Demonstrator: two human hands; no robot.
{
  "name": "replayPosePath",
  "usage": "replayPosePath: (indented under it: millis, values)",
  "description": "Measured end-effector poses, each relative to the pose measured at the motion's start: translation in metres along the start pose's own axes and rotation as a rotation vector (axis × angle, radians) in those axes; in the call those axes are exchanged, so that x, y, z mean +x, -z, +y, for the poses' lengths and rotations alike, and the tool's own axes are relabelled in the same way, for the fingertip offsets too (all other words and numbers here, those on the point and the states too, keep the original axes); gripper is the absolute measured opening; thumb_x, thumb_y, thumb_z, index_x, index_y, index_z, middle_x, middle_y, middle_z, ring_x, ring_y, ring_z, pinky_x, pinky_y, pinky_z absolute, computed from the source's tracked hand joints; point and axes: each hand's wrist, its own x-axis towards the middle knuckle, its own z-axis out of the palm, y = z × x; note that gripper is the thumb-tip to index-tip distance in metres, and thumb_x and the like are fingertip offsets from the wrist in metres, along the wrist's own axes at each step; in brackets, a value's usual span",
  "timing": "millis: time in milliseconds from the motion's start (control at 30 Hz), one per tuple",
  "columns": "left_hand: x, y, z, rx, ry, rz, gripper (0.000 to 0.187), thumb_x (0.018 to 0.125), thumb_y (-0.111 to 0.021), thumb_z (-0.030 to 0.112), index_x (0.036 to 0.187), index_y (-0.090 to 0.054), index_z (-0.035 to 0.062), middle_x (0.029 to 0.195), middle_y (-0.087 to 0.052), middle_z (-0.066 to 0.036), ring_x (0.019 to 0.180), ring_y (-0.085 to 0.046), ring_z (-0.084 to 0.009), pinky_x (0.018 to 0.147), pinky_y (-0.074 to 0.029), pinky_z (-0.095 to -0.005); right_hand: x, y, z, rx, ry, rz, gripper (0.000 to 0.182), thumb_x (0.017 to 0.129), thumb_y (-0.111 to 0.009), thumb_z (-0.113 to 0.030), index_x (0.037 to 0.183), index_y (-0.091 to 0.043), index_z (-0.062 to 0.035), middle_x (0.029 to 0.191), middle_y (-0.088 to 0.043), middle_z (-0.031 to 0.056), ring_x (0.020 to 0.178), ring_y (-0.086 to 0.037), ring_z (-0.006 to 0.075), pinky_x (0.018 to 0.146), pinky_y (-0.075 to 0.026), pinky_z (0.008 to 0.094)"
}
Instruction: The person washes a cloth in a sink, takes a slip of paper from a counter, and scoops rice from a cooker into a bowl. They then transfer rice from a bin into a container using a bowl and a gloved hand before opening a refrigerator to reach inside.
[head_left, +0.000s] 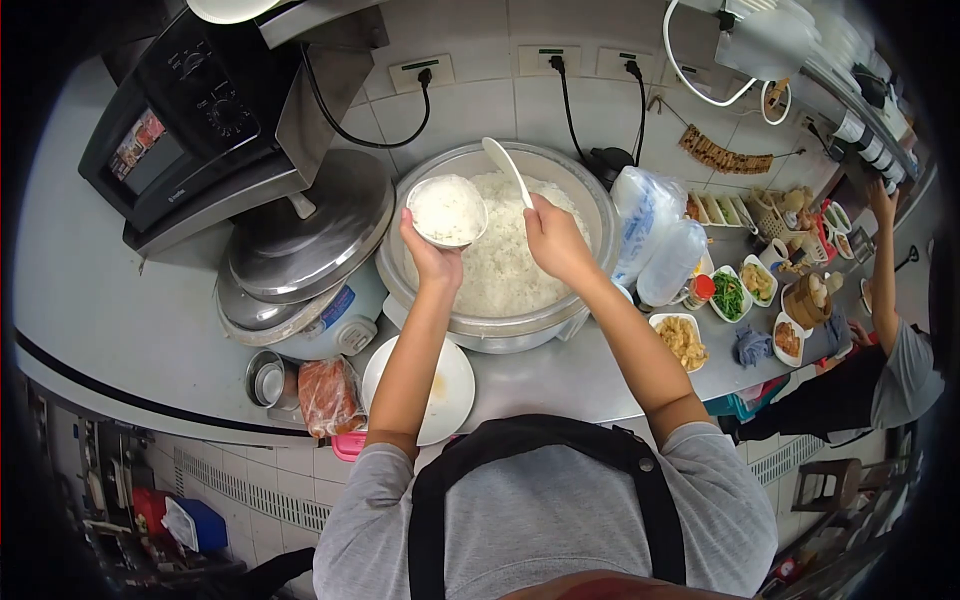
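Note:
My left hand [436, 256] is wrapped round a white bowl [446, 240] heaped with cooked rice [447, 208], held above the left part of a large round rice pot [404, 284]. In my right hand [552, 236] is the handle of a white rice paddle [506, 168]. The paddle tilts, with its wide end up and to the left, over the pot. A broad mass of white rice [500, 262] fills the pot below both hands. The bowl and the paddle are apart from each other.
Left of the pot, a metal lid [310, 235] lies over a second cooker [345, 325], below a microwave [165, 120]. A white plate [455, 395] sits in front. To the right are plastic bags [645, 235], greens [729, 295], fried food [680, 342] and a co-worker's raised arm [884, 260].

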Motion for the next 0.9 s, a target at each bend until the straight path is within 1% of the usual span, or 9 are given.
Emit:
replayPosePath:
  millis: [67, 167, 267, 333, 400, 467, 600, 700, 900]
  values:
    - [0.001, -0.001, -0.001, 0.035, 0.021, 0.011, 0.06, 0.079, -0.03, 0.059, 0.116, -0.045, 0.0144, 0.112, -0.052, -0.005, 0.103, -0.05, -0.0229, 0.076, -0.044, -0.0416, -0.002, -0.008, 0.008, -0.023, 0.02, -0.022, 0.03, 0.083, -0.045, -0.01, 0.109, -0.048, 0.0056, 0.077, -0.056, 0.0266, 0.073, -0.056, 0.04, 0.066, -0.044, 0.0417]
    - [0.005, 0.004, 0.004, 0.089, 0.048, 0.009, 0.061, 0.077, -0.03, 0.061, 0.114, -0.047, 0.0148, 0.111, -0.053, -0.004, 0.103, -0.05, -0.0216, 0.075, -0.042, -0.0416, -0.014, -0.021, 0.012, -0.112, 0.314, 0.018, 0.032, 0.084, -0.045, -0.012, 0.114, -0.049, -0.0001, 0.079, -0.058, 0.023, 0.068, -0.057, 0.033, 0.065, -0.044, 0.0352]
    - [0.003, 0.002, 0.008, 0.081, 0.075, 0.015, 0.063, 0.076, -0.031, 0.062, 0.115, -0.046, 0.0141, 0.113, -0.051, -0.006, 0.103, -0.05, -0.0249, 0.076, -0.042, -0.046, -0.003, 0.007, 0.004, -0.064, 0.138, -0.206, 0.035, 0.085, -0.044, -0.012, 0.118, -0.046, 0.0005, 0.083, -0.058, 0.0243, 0.077, -0.06, 0.0322, 0.07, -0.045, 0.0354]
    - [0.0, 0.002, 0.009, 0.061, 0.095, 0.029, 0.065, 0.075, -0.031, 0.062, 0.116, -0.045, 0.0134, 0.114, -0.05, -0.008, 0.102, -0.05, -0.0277, 0.076, -0.042, -0.0493, 0.001, -0.004, 0.02, -0.047, 0.126, -0.153, 0.037, 0.086, -0.044, -0.013, 0.12, -0.044, -0.0009, 0.087, -0.059, 0.0233, 0.08, -0.06, 0.0289, 0.072, -0.044, 0.0341]
    - [0.003, 0.001, 0.009, 0.056, 0.114, 0.002, 0.065, 0.075, -0.031, 0.063, 0.116, -0.045, 0.0137, 0.115, -0.05, -0.008, 0.102, -0.05, -0.0279, 0.078, -0.041, -0.0495, 0.004, -0.019, 0.034, -0.004, 0.381, -0.017, 0.038, 0.087, -0.044, -0.014, 0.123, -0.042, -0.0021, 0.093, -0.058, 0.0209, 0.079, -0.058, 0.0266, 0.073, -0.043, 0.0327]
    - [0.001, -0.001, 0.012, 0.045, 0.151, 0.013, 0.065, 0.075, -0.031, 0.062, 0.115, -0.046, 0.0139, 0.114, -0.051, -0.008, 0.103, -0.049, -0.0272, 0.077, -0.041, -0.0491, -0.003, -0.011, 0.02, -0.017, 0.313, -0.149, 0.04, 0.087, -0.044, -0.013, 0.125, -0.039, -0.0045, 0.094, -0.057, 0.0184, 0.077, -0.056, 0.0261, 0.073, -0.043, 0.0338]
    - [-0.011, -0.015, 0.024, 0.027, 0.319, 0.07, 0.065, 0.075, -0.032, 0.062, 0.117, -0.044, 0.0143, 0.114, -0.049, -0.01, 0.102, -0.049, -0.0283, 0.079, -0.041, -0.0473, -0.004, 0.013, 0.01, -0.235, 0.362, 0.021, 0.04, 0.082, -0.049, -0.009, 0.122, -0.047, -0.0113, 0.072, -0.051, 0.0123, 0.064, -0.051, 0.027, 0.063, -0.042, 0.0347]
    - [-0.01, -0.01, 0.017, -0.253, 0.462, -0.11, 0.064, 0.075, -0.033, 0.062, 0.117, -0.044, 0.0153, 0.114, -0.049, -0.01, 0.101, -0.05, -0.0279, 0.076, -0.044, -0.0435, -0.001, 0.029, 0.022, -0.589, 1.006, 0.154, 0.051, 0.068, -0.054, -0.006, 0.115, -0.054, -0.0245, 0.063, -0.039, 0.0011, 0.055, -0.042, 0.0174, 0.051, -0.038, 0.0303]
    - [-0.041, -0.035, 0.016, -0.029, 0.573, -0.108, 0.072, 0.073, -0.031, 0.066, 0.12, -0.041, 0.0126, 0.115, -0.048, -0.011, 0.099, -0.051, -0.0278, 0.071, -0.044, -0.0433, -0.028, 0.05, 0.028, -0.712, 0.816, 0.258, 0.054, 0.063, -0.053, 0.0, 0.11, -0.058, -0.0259, 0.067, -0.044, 0.0026, 0.058, -0.045, 0.0187, 0.052, -0.04, 0.0299]
